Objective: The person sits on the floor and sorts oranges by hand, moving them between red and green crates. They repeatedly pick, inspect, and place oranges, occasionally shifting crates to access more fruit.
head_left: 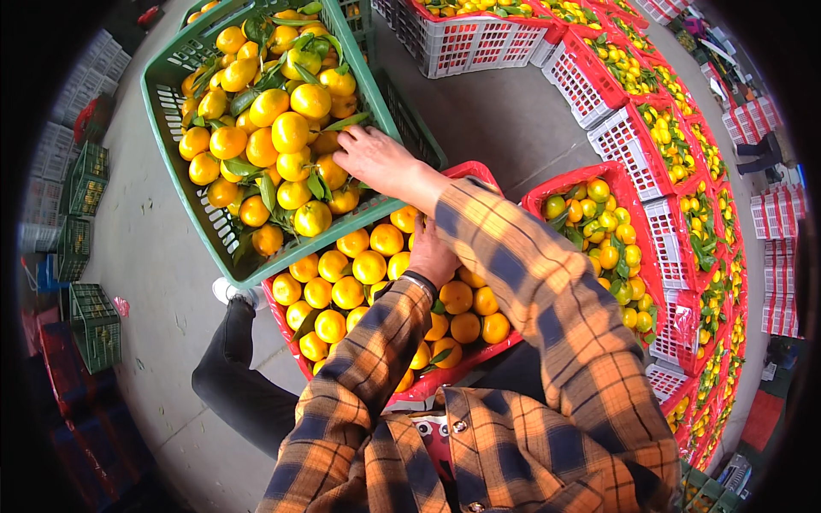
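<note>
My right hand (374,161) reaches over the rim of a green plastic crate (308,242), which is heaped with mandarins (289,132) and green leaves. Its fingertips touch fruit at the heap's right side; whether they grip one is hidden. Lower down, my left hand (433,255) lies over a red-lined crate (442,388) in front of me, under my right forearm. Mandarins (369,267) sit close together in that crate. The left fingers point under the right forearm and are partly hidden, so I cannot see what they hold.
To the right stands a red-lined crate (641,256) of smaller, greener citrus with leaves. Rows of grey crates (632,151) with red liners and leafy fruit curve along the right. Several green crates (95,327) stand at the left on the concrete floor (167,359).
</note>
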Tool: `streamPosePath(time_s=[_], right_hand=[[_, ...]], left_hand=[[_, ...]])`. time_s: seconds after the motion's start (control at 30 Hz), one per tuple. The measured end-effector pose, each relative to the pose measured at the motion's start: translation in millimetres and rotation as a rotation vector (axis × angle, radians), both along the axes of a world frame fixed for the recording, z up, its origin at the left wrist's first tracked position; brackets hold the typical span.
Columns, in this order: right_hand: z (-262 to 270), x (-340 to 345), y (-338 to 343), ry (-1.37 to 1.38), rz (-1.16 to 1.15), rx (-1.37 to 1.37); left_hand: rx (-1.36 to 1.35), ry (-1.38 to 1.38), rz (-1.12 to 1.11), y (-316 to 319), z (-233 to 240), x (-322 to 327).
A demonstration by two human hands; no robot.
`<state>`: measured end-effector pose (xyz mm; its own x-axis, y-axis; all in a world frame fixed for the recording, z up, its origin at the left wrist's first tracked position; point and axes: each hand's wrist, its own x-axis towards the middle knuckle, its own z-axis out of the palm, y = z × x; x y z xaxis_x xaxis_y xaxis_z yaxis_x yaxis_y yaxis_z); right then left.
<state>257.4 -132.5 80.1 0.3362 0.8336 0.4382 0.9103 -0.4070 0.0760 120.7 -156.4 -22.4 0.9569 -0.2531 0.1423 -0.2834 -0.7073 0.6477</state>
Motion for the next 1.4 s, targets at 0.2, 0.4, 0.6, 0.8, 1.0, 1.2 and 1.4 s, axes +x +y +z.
streamPosePath(time_s=[0.2,0.4,0.6,0.8,1.0,1.2,1.4], right_hand=[[44.1,-3.9,-58.1,0.353,0.143,0.432],[-2.7,-63.3,-230.8,1.759,-0.426,1.033],[-75.4,-74.6,-208.9,1.486,-0.657,0.628],[-60.6,-72.8,-212.9,0.727,-0.605,0.014],[-62.6,-68.6,-216.0,0.967,-0.464,0.104],[-82.6,-73.3,-215.2,0.926,-0.439,0.088],[-89.8,-78.3,-213.0,0.940,-0.449,0.141]], left_hand=[[0.400,0.009,-0.024,11.7,14.5,-5.8],[0.371,0.070,-0.076,9.7,26.7,-1.1],[0.385,0.050,-0.079,18.6,30.0,0.5],[0.370,0.018,-0.097,21.7,26.3,0.2],[0.358,0.005,-0.100,24.0,29.2,-1.5],[0.356,0.016,-0.092,23.2,33.6,1.5],[-0.098,0.193,0.209,26.0,49.2,22.4]])
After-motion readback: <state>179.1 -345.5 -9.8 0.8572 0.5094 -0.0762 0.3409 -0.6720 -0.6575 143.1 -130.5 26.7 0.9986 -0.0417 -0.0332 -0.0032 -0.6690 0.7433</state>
